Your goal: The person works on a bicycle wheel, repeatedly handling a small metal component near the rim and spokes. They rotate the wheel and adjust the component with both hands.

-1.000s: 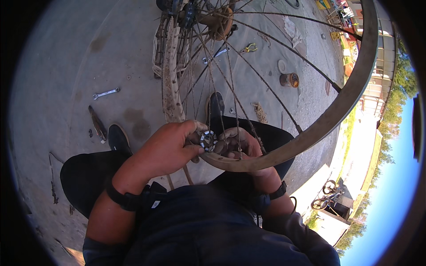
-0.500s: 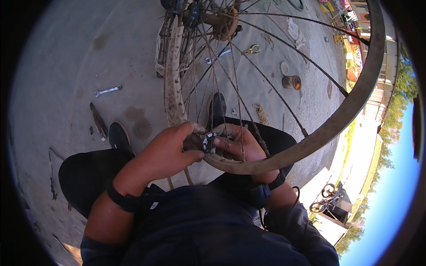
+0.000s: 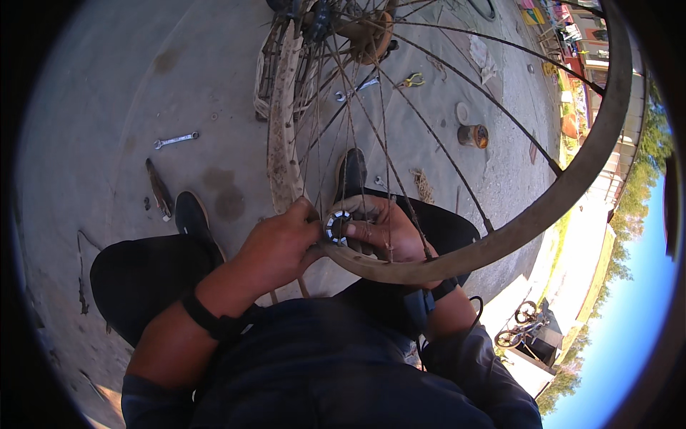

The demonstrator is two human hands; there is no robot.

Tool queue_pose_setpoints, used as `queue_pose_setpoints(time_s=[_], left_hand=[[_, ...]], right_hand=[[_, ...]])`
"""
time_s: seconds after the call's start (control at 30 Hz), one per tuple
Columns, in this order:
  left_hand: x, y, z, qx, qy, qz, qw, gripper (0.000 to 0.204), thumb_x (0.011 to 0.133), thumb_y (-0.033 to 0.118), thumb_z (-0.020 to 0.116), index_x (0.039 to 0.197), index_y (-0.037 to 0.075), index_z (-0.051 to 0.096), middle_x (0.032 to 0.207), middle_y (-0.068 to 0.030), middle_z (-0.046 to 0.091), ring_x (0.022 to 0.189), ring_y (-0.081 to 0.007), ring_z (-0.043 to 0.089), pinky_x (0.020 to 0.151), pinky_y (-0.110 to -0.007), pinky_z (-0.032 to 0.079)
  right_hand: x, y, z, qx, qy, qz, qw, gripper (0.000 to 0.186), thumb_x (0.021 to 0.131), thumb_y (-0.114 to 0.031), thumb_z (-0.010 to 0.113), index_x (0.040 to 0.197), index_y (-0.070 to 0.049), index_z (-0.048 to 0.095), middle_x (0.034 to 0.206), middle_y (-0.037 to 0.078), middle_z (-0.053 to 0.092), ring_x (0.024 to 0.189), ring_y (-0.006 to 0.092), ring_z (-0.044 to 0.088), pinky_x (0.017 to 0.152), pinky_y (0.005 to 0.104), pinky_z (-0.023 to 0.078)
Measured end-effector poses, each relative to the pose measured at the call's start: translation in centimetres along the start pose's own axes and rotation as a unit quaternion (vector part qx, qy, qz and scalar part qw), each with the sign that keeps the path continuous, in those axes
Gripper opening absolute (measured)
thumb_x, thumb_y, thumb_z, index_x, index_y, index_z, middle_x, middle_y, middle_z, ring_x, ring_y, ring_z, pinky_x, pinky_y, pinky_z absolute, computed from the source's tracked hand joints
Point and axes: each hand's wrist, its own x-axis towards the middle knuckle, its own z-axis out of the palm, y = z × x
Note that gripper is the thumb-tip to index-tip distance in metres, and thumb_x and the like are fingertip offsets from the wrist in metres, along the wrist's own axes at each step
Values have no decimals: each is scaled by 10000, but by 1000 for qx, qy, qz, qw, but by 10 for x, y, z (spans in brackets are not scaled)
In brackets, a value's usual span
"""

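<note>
A rusty-spoked bicycle wheel (image 3: 564, 204) stands before me, its near rim between my hands. My right hand (image 3: 389, 232) reaches in among the spokes. Its thumb and fingers are closed on a round spoke wrench (image 3: 336, 227), black with silvery segments, set around a spoke close to the rim. My left hand (image 3: 282, 239) is closed around the rim just left of the wrench; its fingertips are partly hidden. The wheel's hub (image 3: 371, 37) shows at the top.
A combination wrench (image 3: 176, 140) and a long tool (image 3: 158, 189) lie on the concrete to the left. Beyond the spokes are another wrench (image 3: 357, 89), yellow-handled pliers (image 3: 412, 80) and a rusty can (image 3: 472, 136). Small bicycles (image 3: 525, 325) stand far right.
My left hand has closed up and turned, drawing slightly left of the spoke wrench. The wrench shows more of its ring face now, still in my right hand. The view has shifted a little.
</note>
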Motion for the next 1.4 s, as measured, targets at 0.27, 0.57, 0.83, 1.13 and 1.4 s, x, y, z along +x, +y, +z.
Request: queue_pose_setpoints(time_s=[0.27, 0.57, 0.83, 1.13, 1.4], left_hand=[[0, -8, 5, 36, -10, -8, 999, 383, 751, 104, 835, 1104, 58, 692, 1154, -150, 620, 915, -361, 690, 758, -447, 571], [2, -9, 4, 51, -25, -8, 998, 253, 846, 167, 774, 1049, 42, 692, 1151, -125, 635, 927, -330, 700, 786, -441, 576], [3, -14, 8, 51, -19, -6, 999, 264, 840, 164, 780, 1051, 35, 688, 1152, -127, 641, 925, -330, 702, 786, -435, 578], [3, -16, 8, 31, -8, -5, 999, 308, 786, 128, 815, 1056, 42, 692, 1143, -123, 651, 953, -330, 703, 799, -431, 581], [6, -22, 9, 9, 11, 5, 1000, 306, 758, 119, 828, 1026, 41, 703, 1063, -127, 659, 934, -340, 693, 794, -431, 573]], right_hand=[[7, -3, -3, -61, 13, 2, 998, 264, 925, -88, 771, 1170, -16, 704, 995, 23, 754, 807, 68, 660, 676, 222, 511], [10, -5, -6, -77, 6, 19, 997, 350, 895, -55, 787, 1228, -38, 679, 977, 16, 743, 754, 73, 652, 615, 230, 509], [12, -8, -3, -115, 15, 13, 993, 430, 875, -48, 802, 1283, -48, 669, 1003, 13, 745, 747, 65, 640, 600, 226, 505], [7, -9, 0, -123, 36, -13, 992, 436, 863, -24, 816, 1276, -18, 677, 1012, 22, 766, 823, 51, 657, 623, 204, 494], [7, -8, -1, -129, 41, 2, 991, 462, 893, -48, 797, 1323, -10, 636, 1041, 30, 758, 829, 45, 660, 606, 192, 481]])
